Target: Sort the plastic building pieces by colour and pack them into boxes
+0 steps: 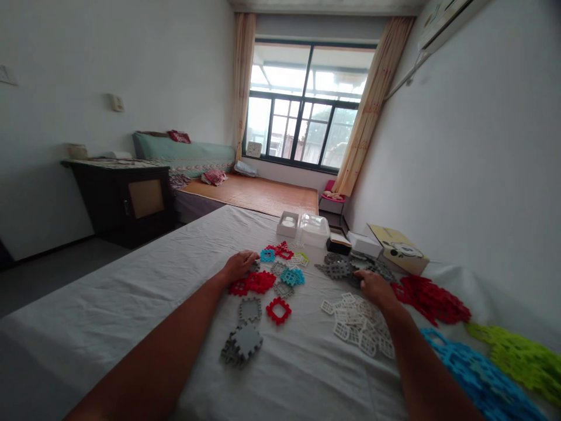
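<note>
i see my left hand [240, 263] resting palm down, fingers curled over a small grey flat plastic grid tile [255, 266] that it mostly hides, just beside two joined red grid tiles [253, 283] on the white sheet-covered bed [131, 292]. my right hand [373, 288] lies palm down, fingers reaching into a pile of dark grey tiles [346, 268]; i cannot tell if it pinches one. below it sits a heap of white tiles [357, 327], too tangled to count. one red open frame [279, 310] lies flat beside one grey frame [249, 309]. a grey assembled cube [243, 343] stands nearer me. red, blue and green heaps at right are cut off.
</note>
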### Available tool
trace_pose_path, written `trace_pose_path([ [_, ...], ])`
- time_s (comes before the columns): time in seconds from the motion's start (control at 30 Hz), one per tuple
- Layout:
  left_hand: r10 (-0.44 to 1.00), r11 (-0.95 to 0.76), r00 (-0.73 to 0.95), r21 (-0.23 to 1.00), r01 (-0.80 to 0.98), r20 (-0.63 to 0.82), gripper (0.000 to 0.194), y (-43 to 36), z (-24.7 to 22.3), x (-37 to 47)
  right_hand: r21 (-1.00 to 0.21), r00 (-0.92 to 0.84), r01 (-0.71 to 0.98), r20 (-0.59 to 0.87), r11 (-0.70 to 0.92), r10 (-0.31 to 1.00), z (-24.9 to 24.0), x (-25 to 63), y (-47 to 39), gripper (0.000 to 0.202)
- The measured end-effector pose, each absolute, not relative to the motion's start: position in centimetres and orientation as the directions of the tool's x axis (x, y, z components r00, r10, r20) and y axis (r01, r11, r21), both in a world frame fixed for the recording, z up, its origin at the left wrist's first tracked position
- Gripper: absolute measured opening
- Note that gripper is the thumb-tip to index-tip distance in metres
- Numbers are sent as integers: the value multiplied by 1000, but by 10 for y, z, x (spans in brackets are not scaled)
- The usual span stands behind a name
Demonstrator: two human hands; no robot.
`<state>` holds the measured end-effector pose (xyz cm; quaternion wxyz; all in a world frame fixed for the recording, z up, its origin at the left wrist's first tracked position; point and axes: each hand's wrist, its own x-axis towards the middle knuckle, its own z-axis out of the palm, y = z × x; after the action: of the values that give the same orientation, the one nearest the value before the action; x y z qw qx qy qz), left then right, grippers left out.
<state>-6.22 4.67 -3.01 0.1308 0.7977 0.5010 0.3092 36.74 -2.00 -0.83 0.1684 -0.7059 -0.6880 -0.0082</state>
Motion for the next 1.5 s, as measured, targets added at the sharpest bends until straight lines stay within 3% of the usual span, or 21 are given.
trace_pose_path([
  [0.13, 888, -448, 300, 513, 732, 348, 46, 42, -25, -60, -274, 14, 960, 264, 61, 964, 3, 339, -23, 31],
  [0.3, 885, -456, 311, 506, 732, 347, 44, 42, -26, -60, -385, -477, 776, 158, 499, 865, 6, 292, -39, 21],
  [0.47, 878, -467, 318, 493, 734, 358, 43, 45, -31, -61, -433, -512, 779, -23, 453, 859, 6, 287, -47, 19],
  [0.53, 874, -474, 323, 488, 733, 364, 43, 46, -32, -60, -402, -490, 799, -6, 447, 871, 7, 280, -49, 22],
  [0.73, 870, -479, 327, 476, 738, 368, 42, 45, -34, -60, -320, -535, 717, 316, 619, 783, 3, 212, -64, 22],
  [0.83, 868, -484, 335, 475, 735, 366, 41, 44, -34, -60, -161, -599, 722, 340, 673, 725, -5, 191, -69, 32],
  [0.93, 864, -491, 342, 474, 731, 369, 41, 45, -35, -60, -52, -616, 744, 334, 666, 714, -11, 188, -68, 25],
  [1.1, 859, -500, 347, 473, 725, 375, 42, 47, -36, -61, -14, -632, 728, 372, 685, 680, -10, 192, -69, 15],
  [1.2, 859, -500, 347, 472, 726, 377, 44, 46, -34, -61, -200, -579, 695, 413, 690, 703, -7, 193, -71, 20],
  [1.27, 858, -502, 349, 472, 725, 377, 45, 45, -33, -61, -432, -487, 628, 430, 647, 760, -5, 195, -69, 26],
  [1.37, 856, -507, 354, 472, 722, 377, 43, 45, -33, -62, -758, -289, 471, 351, 451, 891, -5, 203, -62, 31],
  [1.43, 856, -507, 353, 471, 722, 378, 42, 46, -34, -62, -884, -181, 365, 242, 294, 953, -7, 210, -56, 34],
  [1.5, 856, -505, 352, 470, 724, 378, 41, 47, -35, -62, -928, -132, 312, 171, 204, 976, -11, 216, -51, 36],
])
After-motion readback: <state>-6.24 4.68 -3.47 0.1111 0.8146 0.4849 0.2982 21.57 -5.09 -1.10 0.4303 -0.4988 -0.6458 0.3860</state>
